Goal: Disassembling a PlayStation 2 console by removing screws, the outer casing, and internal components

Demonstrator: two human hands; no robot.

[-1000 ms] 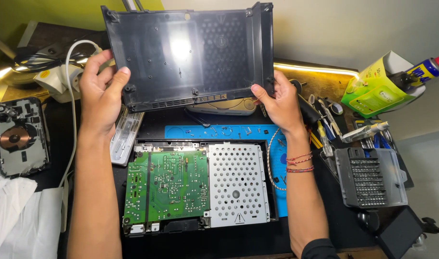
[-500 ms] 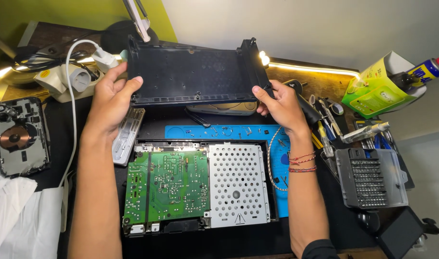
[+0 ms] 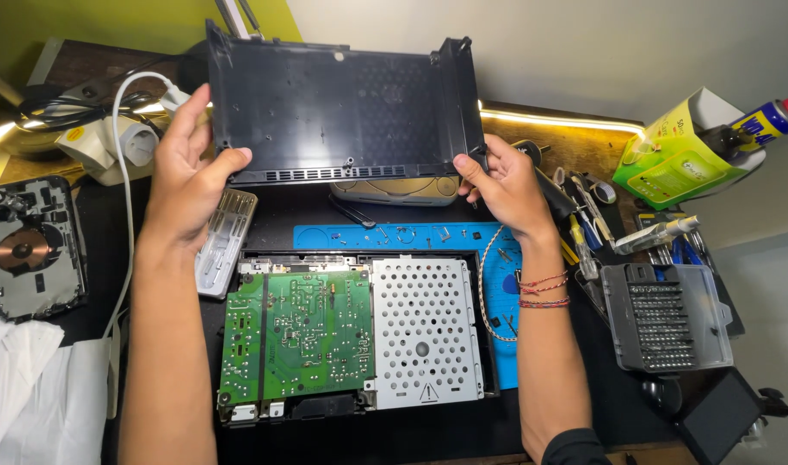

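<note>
- Above the opened chassis (image 3: 359,340), both hands held the black plastic cover (image 3: 342,108) clear of the worktop (image 3: 428,435), near the back wall.
- Left hand (image 3: 183,176): fingers wrapped round the cover's left end, thumb on its lower front edge.
- Right hand (image 3: 506,185): fingers pinched on the lower right corner, thumb on the near side.
- Step, as I judged it: cover was off the unit and being handled free, hollow inside facing the camera.
- Orientation: long axis ran left-right, roughly parallel to the chassis below. Open side pointed toward the person; side walls stood up at both ends; vent slots ran along the bottom edge.
- Any further move of the cover would have called for a level two-handed grip, since the white cable (image 3: 123,155) sat just beside the left hand and a screwdriver bit case (image 3: 665,314) lay near the right forearm.
- Below: green circuit board (image 3: 299,331) exposed on the left, perforated metal shield (image 3: 424,340) on the right, blue repair mat (image 3: 411,234) behind them.
</note>
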